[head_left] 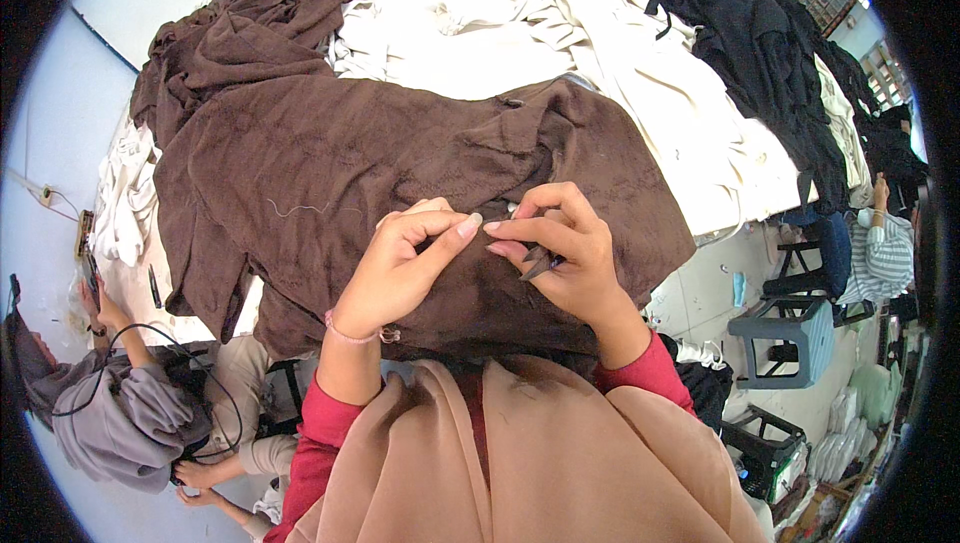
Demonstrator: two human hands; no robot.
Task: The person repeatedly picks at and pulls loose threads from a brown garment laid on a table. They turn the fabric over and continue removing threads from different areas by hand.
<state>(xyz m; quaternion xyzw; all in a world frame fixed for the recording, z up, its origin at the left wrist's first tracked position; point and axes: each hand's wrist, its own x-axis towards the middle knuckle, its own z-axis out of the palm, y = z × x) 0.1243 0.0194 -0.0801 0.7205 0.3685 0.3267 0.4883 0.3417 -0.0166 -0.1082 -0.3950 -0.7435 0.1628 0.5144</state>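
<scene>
The brown garment (300, 168) lies beneath both hands. The right hand's (578, 251) fingers curl round a dark pointed tool (540, 265); dipping low, its tips could snag the garment. The left hand's (405, 253) thumb and forefinger draw together; any pinched thread I cannot tell.

No readable text or signs

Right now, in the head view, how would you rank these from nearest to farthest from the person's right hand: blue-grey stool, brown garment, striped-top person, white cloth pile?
1. Brown garment: directly under the right hand.
2. White cloth pile: on the table, beyond the garment.
3. Blue-grey stool: on the floor, right.
4. Striped-top person: far right, past the stool.
</scene>
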